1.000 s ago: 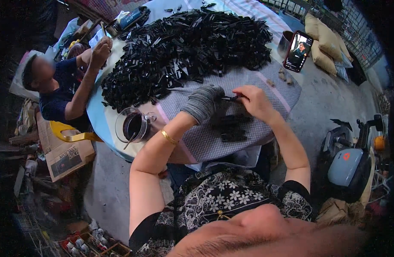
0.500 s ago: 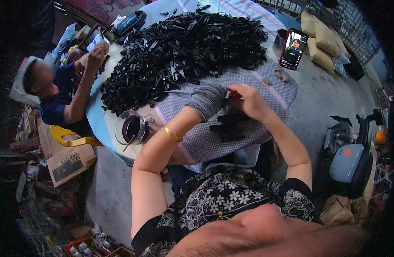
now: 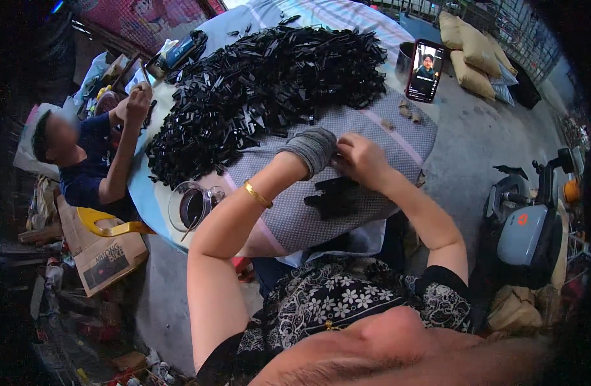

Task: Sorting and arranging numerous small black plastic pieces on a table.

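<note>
My left hand [image 3: 311,151] is wrapped in a grey ribbed cloth cover, which hides its fingers. Close against it, the fingers of my right hand [image 3: 361,159] are bent into a pinch. Something small and dark shows between the two hands, too hidden to name. Just below them, a small group of flat black pieces [image 3: 334,198] lies on the grey checked cloth [image 3: 292,225]. Beyond my hands spreads a large heap of similar glossy black pieces [image 3: 276,80].
Left of my forearm stands a glass vessel [image 3: 174,209] with dark contents. A phone [image 3: 425,71] leans by a dark cup [image 3: 405,59]; small tan bits [image 3: 411,112] lie nearby. A co-worker [image 3: 83,148] sits at left. Tan sacks [image 3: 482,48] and a grey scooter [image 3: 522,235] stand at right.
Both hands have shifted slightly down and left in the picture, along with the table, as the view moved. My hands have come closer together, and the right fingers are more closed.
</note>
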Demonstrator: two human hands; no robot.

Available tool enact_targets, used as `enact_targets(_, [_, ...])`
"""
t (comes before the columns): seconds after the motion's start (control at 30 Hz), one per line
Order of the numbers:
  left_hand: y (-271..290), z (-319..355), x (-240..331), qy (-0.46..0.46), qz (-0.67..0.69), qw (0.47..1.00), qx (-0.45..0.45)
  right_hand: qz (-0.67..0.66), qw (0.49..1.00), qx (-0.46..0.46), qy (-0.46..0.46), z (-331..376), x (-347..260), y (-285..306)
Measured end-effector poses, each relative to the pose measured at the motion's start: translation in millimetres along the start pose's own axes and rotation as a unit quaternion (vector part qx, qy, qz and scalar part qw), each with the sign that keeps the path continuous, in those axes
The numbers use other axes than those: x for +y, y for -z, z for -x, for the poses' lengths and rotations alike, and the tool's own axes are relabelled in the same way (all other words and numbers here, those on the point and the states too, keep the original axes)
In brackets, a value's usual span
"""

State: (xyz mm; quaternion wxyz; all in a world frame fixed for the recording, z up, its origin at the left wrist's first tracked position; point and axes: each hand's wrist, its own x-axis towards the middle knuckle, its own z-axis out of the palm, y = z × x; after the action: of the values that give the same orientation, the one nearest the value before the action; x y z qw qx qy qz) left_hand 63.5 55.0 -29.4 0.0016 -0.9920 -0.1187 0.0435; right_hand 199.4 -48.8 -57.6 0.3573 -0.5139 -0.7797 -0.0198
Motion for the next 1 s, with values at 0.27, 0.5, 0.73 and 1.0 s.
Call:
enact_targets(0.27, [8.8, -9.5, 19.3, 0.043, 0.026, 0.999, -0.020, -0.012, 0.999, -0.023, -0.045, 6.6, 5.4, 8.2])
enact_targets(0.5, [12.0, 9.3, 8.7, 0.035, 0.168, 0.982, 0.078, -0.249, 0.964, -0.035, -0.090, 11.6, 22.3, 7.1])
enact_targets(0.73, [5.1, 32.2, 35.1, 0.022, 0.299, 0.940, 0.166, -0.329, 0.887, -0.155, -0.285, 12.3, 32.1, 7.2])
enact_targets(1.0, [23.1, 55.8, -12.0, 0.179, 0.164, 0.958, 0.151, -0.219, 0.953, -0.179, -0.106, -10.4, 15.1, 13.8])
